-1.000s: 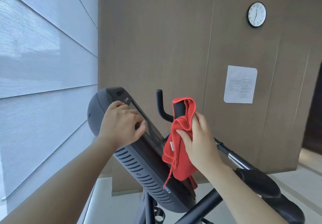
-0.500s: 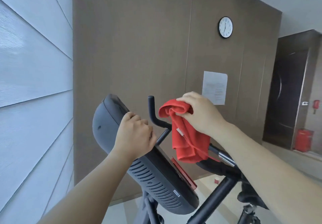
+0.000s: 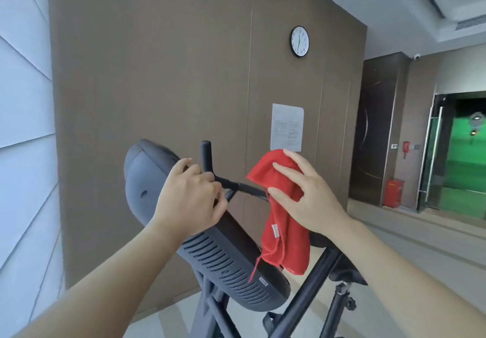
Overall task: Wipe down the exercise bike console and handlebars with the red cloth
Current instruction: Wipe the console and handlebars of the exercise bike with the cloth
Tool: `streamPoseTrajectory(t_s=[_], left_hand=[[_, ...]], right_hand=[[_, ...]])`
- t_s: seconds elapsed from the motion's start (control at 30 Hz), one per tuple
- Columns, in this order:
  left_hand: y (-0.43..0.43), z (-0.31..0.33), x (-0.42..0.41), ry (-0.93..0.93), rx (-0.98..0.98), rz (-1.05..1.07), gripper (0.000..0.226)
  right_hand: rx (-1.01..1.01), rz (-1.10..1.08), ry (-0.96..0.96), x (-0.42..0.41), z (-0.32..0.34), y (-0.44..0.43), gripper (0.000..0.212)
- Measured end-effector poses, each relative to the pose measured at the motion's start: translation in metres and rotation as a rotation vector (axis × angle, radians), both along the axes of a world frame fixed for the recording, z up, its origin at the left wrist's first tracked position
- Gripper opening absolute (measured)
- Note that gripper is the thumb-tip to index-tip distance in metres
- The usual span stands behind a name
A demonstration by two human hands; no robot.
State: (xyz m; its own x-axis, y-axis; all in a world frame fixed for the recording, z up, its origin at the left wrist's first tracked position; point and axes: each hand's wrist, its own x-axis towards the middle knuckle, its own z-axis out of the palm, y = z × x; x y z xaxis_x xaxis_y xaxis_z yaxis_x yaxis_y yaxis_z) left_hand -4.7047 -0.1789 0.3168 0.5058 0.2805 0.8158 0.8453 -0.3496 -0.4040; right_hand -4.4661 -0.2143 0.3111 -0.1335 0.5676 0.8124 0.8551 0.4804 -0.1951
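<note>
Wall clock (image 3: 299,41): numerals ring the dial, too blurred to call
Paper sheet (image 3: 287,127): two columns of print, too small to read
Sticker (image 3: 263,281) on console (image 3: 210,253): nothing legible there

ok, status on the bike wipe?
Left hand grips console edge. Right hand holds cloth, draped over handlebar end. Nothing blocking.
</note>
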Motion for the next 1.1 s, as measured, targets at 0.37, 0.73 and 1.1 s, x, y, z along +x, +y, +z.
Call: streamPoseTrajectory(t_s=[0.37, 0.73, 1.1], left_hand=[[0.002, 0.0, -0.003, -0.005, 0.039, -0.055, 0.034], [0.0, -0.002, -0.001, -0.005, 0.045, -0.043, 0.034], [-0.002, -0.001, -0.001, -0.007, 0.025, -0.036, 0.035]], right_hand=[[0.081, -0.219, -0.073, -0.016, -0.029, 0.011, 0.056], [0.105, -0.332, -0.156, -0.027, -0.027, 0.005, 0.054], [-0.084, -0.138, -0.163, 0.007, -0.02, -0.01, 0.071]])
